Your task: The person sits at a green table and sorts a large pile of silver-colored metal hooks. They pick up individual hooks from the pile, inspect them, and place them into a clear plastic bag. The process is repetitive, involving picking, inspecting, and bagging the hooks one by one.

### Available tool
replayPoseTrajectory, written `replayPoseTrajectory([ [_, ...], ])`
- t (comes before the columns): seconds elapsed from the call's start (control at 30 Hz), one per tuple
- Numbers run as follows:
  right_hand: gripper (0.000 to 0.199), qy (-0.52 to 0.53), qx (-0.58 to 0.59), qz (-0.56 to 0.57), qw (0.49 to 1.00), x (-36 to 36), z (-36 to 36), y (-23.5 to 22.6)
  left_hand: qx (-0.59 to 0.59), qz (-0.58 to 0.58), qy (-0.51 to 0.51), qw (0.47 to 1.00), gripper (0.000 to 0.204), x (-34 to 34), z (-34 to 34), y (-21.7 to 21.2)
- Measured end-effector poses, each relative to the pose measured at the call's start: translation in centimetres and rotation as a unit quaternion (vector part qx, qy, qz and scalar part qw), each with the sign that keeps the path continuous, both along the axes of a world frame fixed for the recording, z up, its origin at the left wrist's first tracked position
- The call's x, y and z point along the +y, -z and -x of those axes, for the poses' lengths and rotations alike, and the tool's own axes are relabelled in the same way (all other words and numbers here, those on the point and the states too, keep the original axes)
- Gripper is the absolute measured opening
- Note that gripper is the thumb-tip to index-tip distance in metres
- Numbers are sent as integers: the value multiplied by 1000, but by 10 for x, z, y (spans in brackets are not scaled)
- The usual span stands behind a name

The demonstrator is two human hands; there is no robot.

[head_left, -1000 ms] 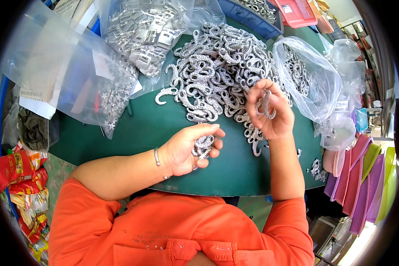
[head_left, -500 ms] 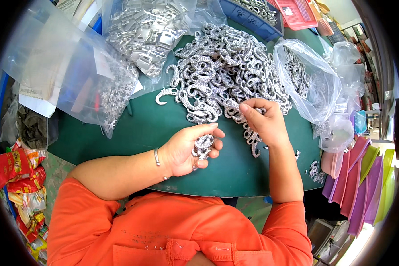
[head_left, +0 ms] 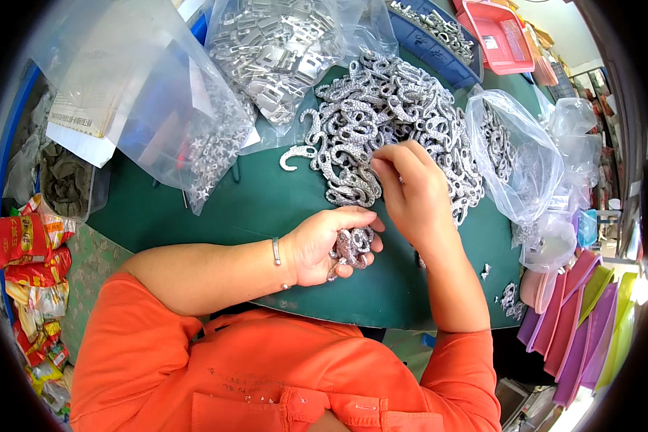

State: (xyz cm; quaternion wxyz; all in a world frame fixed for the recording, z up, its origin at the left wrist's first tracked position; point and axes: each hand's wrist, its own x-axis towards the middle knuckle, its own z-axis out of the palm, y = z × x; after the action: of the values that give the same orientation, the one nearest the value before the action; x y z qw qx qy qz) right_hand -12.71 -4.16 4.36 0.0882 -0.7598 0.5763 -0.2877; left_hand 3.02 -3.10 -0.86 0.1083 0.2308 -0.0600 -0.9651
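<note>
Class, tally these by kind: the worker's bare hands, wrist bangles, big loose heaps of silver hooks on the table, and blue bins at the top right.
Hands: 2 (left hand, right hand)
Bangle: 1
Heap of silver hooks: 1
Blue bin: 1
Total: 5

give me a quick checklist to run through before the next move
1. Left hand cupping silver pieces: ok, they sit against its curled fingers.
2. Right hand holding a piece: cannot tell, its grip is turned from view.
3. Pile of curved silver pieces close to the right hand: ok, the fingertips are at its near side.
4. Star-shaped pieces apart from the pile: ok, they are in a clear bag to its left.
5. All loose pieces gathered together: not ok, a small cluster lies off by the right edge of the green table.
</note>
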Motion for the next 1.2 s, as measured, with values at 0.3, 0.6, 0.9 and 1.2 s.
replayPoseTrajectory([
  [0.3,16,39,-123,-55,990,-6,4,27,-10,-1,-3,1000,19,0,-1,-2],
  [0.6,11,51,-610,-270,744,-16,26,3,-1,-3,-6,1000,16,2,-1,-1],
  [0.9,14,31,67,79,994,-25,-6,32,-14,-2,-8,1000,17,2,-1,-5],
  [1.2,17,-2,-558,-352,752,-26,13,6,-12,35,6,999,19,5,1,-1],
])
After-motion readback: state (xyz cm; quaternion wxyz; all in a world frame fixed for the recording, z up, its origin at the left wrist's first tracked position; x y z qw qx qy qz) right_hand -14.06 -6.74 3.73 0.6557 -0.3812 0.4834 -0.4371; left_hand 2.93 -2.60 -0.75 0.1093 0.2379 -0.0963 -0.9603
